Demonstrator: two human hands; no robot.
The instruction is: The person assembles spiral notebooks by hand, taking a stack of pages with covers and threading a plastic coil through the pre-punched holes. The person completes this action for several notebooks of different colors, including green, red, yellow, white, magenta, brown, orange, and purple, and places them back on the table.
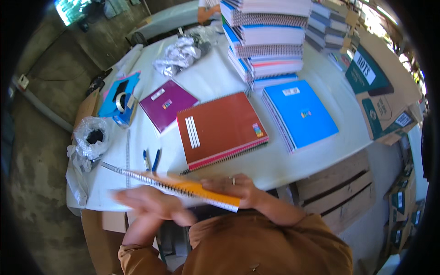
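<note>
Both hands hold one orange spiral notebook [201, 191] over the near edge of the white counter [284, 165]: the right hand [236, 188] grasps its right end, fingers laid on top; the left hand [146, 204] is blurred beneath it, so I cannot tell its grip. One tall stack of notebooks [268, 41] stands at the far side. Three single notebooks lie flat: red [220, 128], blue [300, 112], purple [167, 103]. One tape roll [121, 101] sits left, and two blue pens [151, 160] lie nearby.
</note>
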